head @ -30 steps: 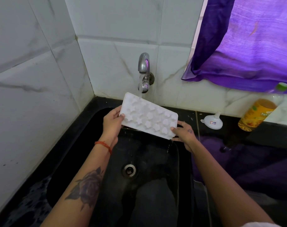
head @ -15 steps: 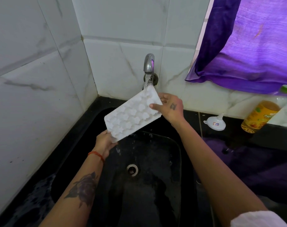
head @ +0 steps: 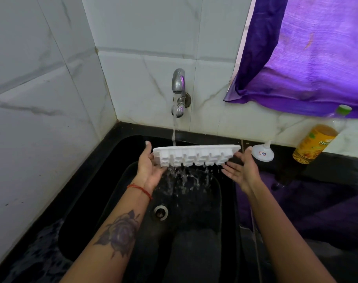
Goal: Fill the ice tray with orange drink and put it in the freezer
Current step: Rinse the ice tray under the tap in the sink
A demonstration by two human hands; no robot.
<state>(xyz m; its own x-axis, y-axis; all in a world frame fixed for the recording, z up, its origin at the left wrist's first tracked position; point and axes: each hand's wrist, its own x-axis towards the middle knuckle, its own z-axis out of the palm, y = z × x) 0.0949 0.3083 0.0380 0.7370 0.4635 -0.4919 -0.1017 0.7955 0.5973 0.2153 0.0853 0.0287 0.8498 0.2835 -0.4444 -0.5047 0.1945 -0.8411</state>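
- White marbled wall tiles fill the upper frame from nine to twelve o'clock, and a purple curtain hangs at about two o'clock.
- Below them a black sink is sunk into the dark table, with its drain near the centre of the basin.
- At twelve o'clock a steel tap is running; a thin stream falls just behind the left end of the ice tray.
- That white tray is held over the basin at the middle of the frame, tipped on its long edge so the moulded undersides face the camera, and water pours off its lower edge.
- I judge it light and fairly stiff moulded plastic, thin at the rim, and slippery now that it is wet.
- Holding it by the two short ends looks soundest, since the long sides would likely flex once the cells are filled.
- For grip, the left hand has its palm and straightened fingers against the tray's nine o'clock end, thumb up; nothing is curled round it.
- Across from it, the right hand lies flat and spread against the three o'clock end, pressing rather than pinching.
- Resting at three o'clock on the table are a bottle of orange drink and, nearer the tray, a small white funnel.
- Once full, the tray will probably be heavier and prone to spilling, so keeping it level matters.
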